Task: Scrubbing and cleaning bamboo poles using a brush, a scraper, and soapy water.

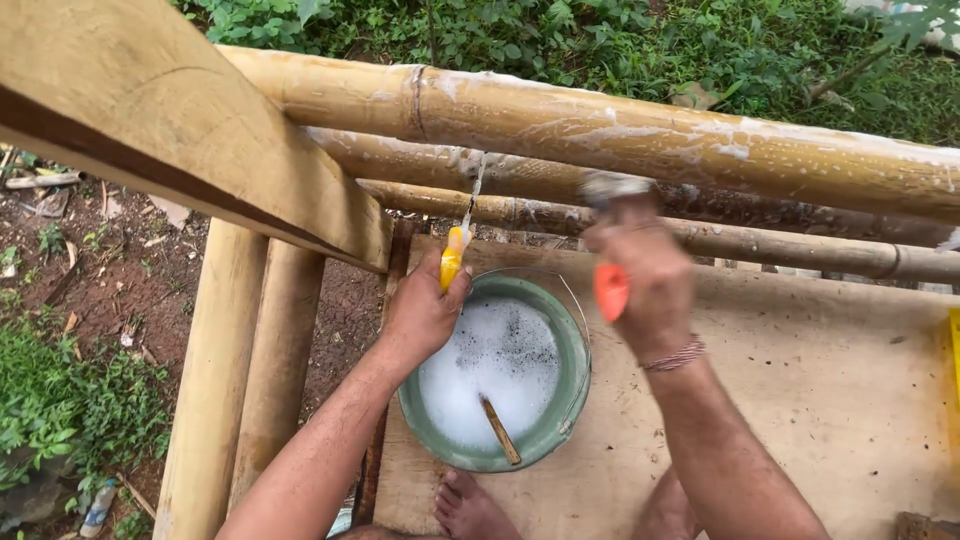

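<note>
Soapy foam filled the round green plastic bucket (572,352), which sat on a pale plywood platform (800,400) with a thin wooden stick (499,430) leaning in the suds. Just above the bucket's rim, the left hand (425,312) had its fingers clamped on a yellow-handled tool (453,256) whose narrow blade reached up to the thick wet bamboo poles (640,130) behind the bucket. To the bucket's right, the right hand (640,270) was closed on an orange-handled hammer (611,285), its head blurred. A blow could well glance off, since soap made both handles and the bamboo slick. A bare foot (470,505) stood below the bucket; beyond it lay bare earth, weeds and green plants outdoors.
</note>
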